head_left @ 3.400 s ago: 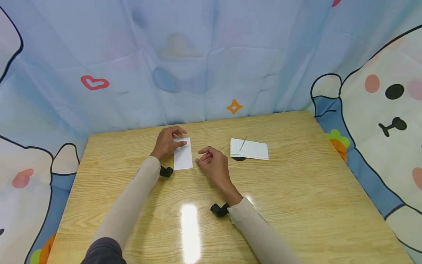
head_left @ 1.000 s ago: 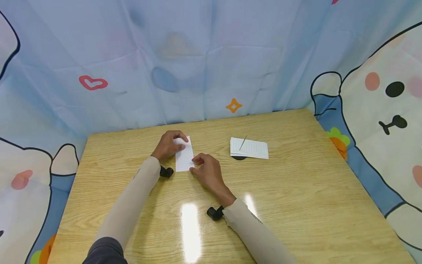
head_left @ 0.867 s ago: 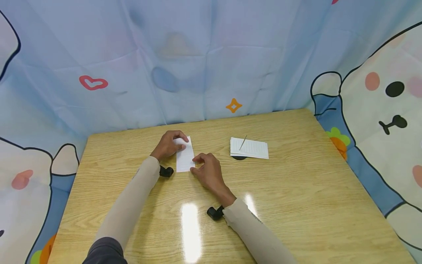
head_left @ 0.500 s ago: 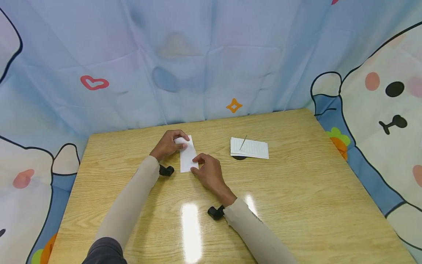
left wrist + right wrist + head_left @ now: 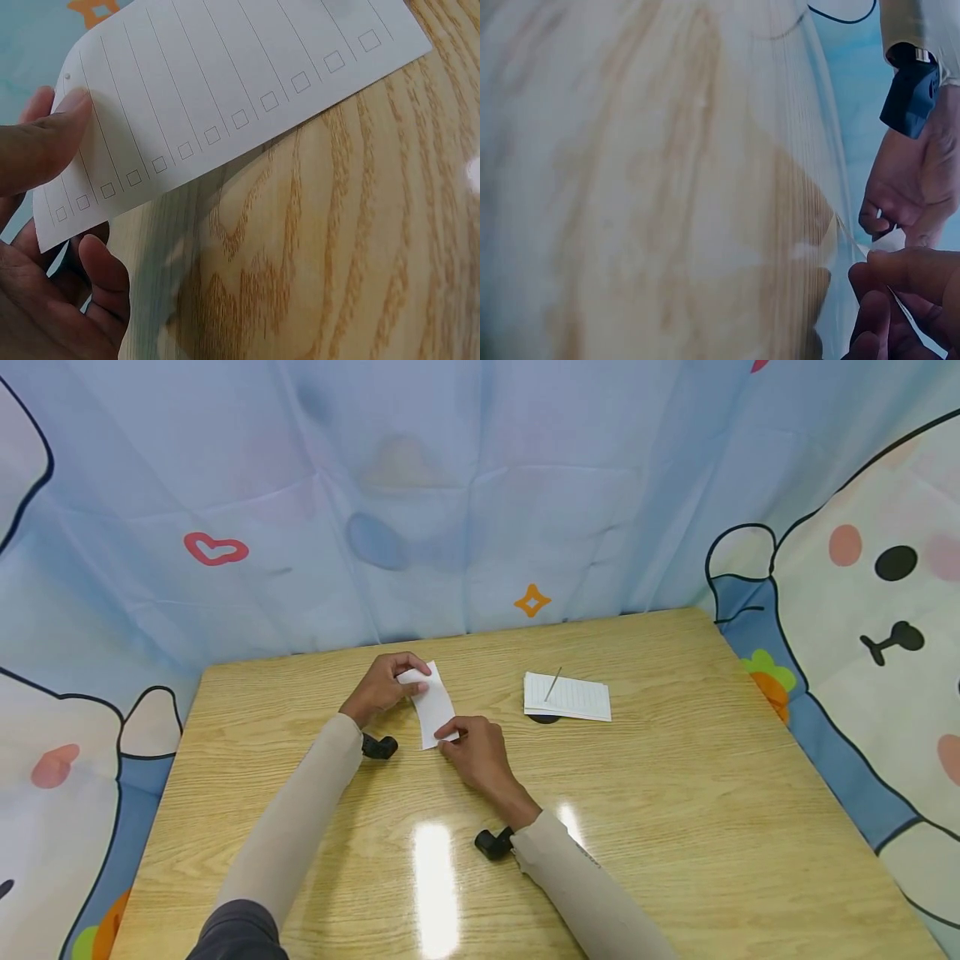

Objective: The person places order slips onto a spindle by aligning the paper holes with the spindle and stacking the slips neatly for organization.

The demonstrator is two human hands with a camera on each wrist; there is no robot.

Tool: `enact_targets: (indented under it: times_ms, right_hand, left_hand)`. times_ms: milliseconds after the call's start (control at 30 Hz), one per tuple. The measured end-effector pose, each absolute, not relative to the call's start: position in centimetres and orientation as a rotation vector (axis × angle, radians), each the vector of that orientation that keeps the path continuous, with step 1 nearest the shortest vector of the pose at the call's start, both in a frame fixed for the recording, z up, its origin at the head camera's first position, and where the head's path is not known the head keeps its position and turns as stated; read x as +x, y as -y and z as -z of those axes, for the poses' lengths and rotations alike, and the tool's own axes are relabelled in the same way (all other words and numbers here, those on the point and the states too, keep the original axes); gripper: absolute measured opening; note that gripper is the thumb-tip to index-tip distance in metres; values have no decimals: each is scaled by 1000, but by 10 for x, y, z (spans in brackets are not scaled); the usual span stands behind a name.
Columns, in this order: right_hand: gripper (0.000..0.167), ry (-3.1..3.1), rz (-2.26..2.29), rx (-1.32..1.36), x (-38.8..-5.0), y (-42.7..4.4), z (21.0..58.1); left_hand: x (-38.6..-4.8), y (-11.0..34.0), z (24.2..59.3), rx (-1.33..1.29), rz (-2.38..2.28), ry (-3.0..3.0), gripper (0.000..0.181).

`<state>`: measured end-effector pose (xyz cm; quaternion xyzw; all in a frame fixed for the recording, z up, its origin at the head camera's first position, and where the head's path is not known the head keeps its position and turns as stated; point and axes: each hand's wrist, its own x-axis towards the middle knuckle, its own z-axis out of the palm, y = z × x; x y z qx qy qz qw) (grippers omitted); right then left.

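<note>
A ruled paper slip [image 5: 433, 708] with a row of small checkboxes, plain in the left wrist view [image 5: 225, 90], is held raised and slightly bowed over the table. My left hand [image 5: 378, 689] pinches its far end between thumb and fingers; a small round spot shows on the paper near the thumb [image 5: 73, 112]. At the near right corner, my right hand [image 5: 480, 753] pinches the slip, whose thin edge shows between the fingers in the right wrist view. To the right lies a stack of ruled slips [image 5: 577, 700], a thin rod [image 5: 553, 685] rising from it and a black round base [image 5: 544, 719] peeking out beneath.
The wooden table [image 5: 675, 793] runs back to a blue printed curtain [image 5: 420, 502]. Black wrist cameras [image 5: 492, 844] hang below both wrists, close to the tabletop. Glare [image 5: 435, 885] lies on the table's near part.
My right hand has come left to the slip and taken hold of its near corner. The slip has shifted right, lifted and tilted, and now bends. The stack and rod have stayed put.
</note>
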<state>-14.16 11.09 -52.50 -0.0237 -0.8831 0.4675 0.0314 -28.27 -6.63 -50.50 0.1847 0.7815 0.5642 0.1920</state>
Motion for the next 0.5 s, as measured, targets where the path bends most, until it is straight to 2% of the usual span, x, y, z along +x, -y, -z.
enact_targets:
  times_ms: [500]
  right_hand:
    - [5,2655,-1452,-163,-140,-133,522]
  left_hand:
    - [-276,65,502,416,-1591,-2219,18]
